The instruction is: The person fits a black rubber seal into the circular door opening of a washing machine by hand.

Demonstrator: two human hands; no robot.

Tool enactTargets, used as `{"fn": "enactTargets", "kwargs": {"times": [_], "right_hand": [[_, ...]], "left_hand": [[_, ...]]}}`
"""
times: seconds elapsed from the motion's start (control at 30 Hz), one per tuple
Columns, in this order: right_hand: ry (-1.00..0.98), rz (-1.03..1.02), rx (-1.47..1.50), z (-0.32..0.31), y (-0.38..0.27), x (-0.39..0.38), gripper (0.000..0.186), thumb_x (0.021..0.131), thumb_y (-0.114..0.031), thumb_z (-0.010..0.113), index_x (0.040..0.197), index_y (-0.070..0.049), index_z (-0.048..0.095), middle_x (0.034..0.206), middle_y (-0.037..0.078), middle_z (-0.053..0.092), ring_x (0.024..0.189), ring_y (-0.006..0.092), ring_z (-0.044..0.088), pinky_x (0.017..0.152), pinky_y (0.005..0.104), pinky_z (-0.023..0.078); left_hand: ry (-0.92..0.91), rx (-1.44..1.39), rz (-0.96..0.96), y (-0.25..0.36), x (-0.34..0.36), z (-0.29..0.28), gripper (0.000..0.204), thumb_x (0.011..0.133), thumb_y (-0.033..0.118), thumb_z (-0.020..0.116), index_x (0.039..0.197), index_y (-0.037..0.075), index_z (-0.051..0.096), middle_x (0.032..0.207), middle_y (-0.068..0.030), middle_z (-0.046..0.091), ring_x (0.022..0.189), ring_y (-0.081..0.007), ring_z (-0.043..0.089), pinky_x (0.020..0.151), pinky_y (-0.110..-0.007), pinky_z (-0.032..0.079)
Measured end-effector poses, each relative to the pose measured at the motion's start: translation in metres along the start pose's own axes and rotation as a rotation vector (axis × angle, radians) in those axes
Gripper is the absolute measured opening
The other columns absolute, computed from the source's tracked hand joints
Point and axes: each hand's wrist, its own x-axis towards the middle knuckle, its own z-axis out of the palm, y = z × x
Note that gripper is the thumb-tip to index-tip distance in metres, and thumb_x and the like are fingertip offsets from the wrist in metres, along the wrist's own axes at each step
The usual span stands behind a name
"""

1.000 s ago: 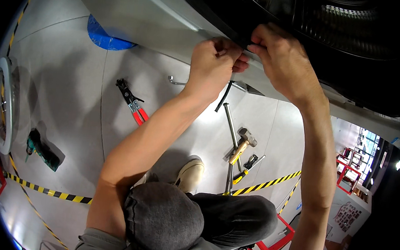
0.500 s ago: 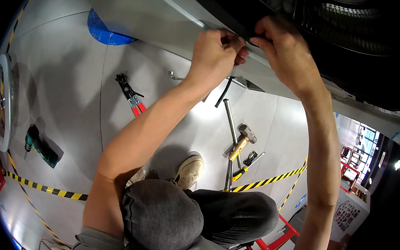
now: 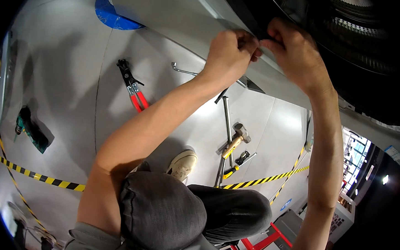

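Note:
My left hand (image 3: pixel 231 56) is closed in a pinch at the edge of a pale front panel (image 3: pixel 165 13); what sits between its fingertips is hidden. Close beside it, my right hand (image 3: pixel 300 60) has thumb and curled fingers on the black rubber door seal (image 3: pixel 244 11) that rings the opening of what looks like a front-loading washing machine. Deeper in that opening shows the ribbed metal drum (image 3: pixel 355 27). Below my left wrist, a short black strip (image 3: pixel 220 97) hangs near the panel's lower edge, partly covered by my arm.
On the floor lie red-handled pliers (image 3: pixel 136 96), a cranked metal wrench (image 3: pixel 182 70), a wooden-handled hammer (image 3: pixel 236 141), a long metal bar (image 3: pixel 228 120), a yellow-and-black screwdriver (image 3: pixel 232 171) and a green power drill (image 3: pixel 32 131). Yellow-and-black tape (image 3: pixel 41 176) crosses behind me. A round door (image 3: pixel 0 85) stands far left.
My view has shifted slightly, so floor and machine sit differently in it. Both hands stay at the seal's edge. My left hand and wrist now cover more of the black strip.

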Motion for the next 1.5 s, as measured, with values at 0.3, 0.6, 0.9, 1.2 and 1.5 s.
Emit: {"fn": "enactTargets", "kwargs": {"times": [0.3, 0.6, 0.9, 1.2, 1.5], "right_hand": [[-0.021, 0.084, 0.085, -0.018, 0.03, -0.033, 0.012, 0.095, -0.014, 0.069, 0.102, -0.005, 0.067, 0.094, 0.013, 0.07, 0.082, 0.0232, 0.069, 0.076, 0.0353, 0.054], [-0.009, 0.077, 0.046, -0.014, 0.03, -0.033, 0.013, 0.097, -0.015, 0.067, 0.104, -0.004, 0.068, 0.097, 0.013, 0.072, 0.083, 0.0248, 0.071, 0.075, 0.0357, 0.056], [0.106, 0.008, 0.042, -0.001, 0.033, -0.033, 0.02, 0.094, -0.016, 0.072, 0.109, -0.005, 0.067, 0.088, 0.009, 0.07, 0.077, 0.019, 0.068, 0.07, 0.0336, 0.054], [0.067, 0.051, -0.012, -0.005, 0.02, -0.031, 0.008, 0.094, -0.011, 0.068, 0.099, -0.004, 0.067, 0.089, 0.014, 0.072, 0.077, 0.0269, 0.073, 0.072, 0.0359, 0.058], [0.041, -0.205, -0.081, -0.011, 0.023, -0.026, 0.012, 0.09, -0.006, 0.072, 0.097, -0.002, 0.063, 0.084, 0.011, 0.066, 0.072, 0.0199, 0.065, 0.065, 0.0376, 0.051]], "left_hand": [[-0.098, -0.292, -0.153, 0.006, -0.006, 0.014, 0.021, 0.1, 0.016, 0.064, 0.108, -0.004, 0.067, 0.103, -0.0142, 0.073, 0.094, -0.0221, 0.072, 0.087, -0.034, 0.059], [-0.05, -0.302, -0.147, 0.007, -0.009, 0.023, 0.02, 0.101, 0.014, 0.061, 0.108, -0.005, 0.065, 0.106, -0.016, 0.072, 0.097, -0.0243, 0.072, 0.089, -0.036, 0.06], [-0.002, -0.265, -0.117, 0.009, -0.01, 0.025, 0.018, 0.102, 0.011, 0.059, 0.106, -0.004, 0.066, 0.103, -0.0162, 0.072, 0.095, -0.0237, 0.072, 0.088, -0.037, 0.061], [0.058, -0.308, -0.055, 0.006, -0.006, 0.029, 0.016, 0.096, 0.004, 0.057, 0.088, -0.007, 0.065, 0.088, -0.0156, 0.07, 0.078, -0.0207, 0.07, 0.074, -0.033, 0.06], [0.071, -0.113, -0.085, 0.005, 0.0, 0.026, 0.013, 0.097, 0.006, 0.064, 0.094, -0.006, 0.068, 0.084, -0.0121, 0.07, 0.074, -0.0187, 0.069, 0.07, -0.031, 0.06]]}}
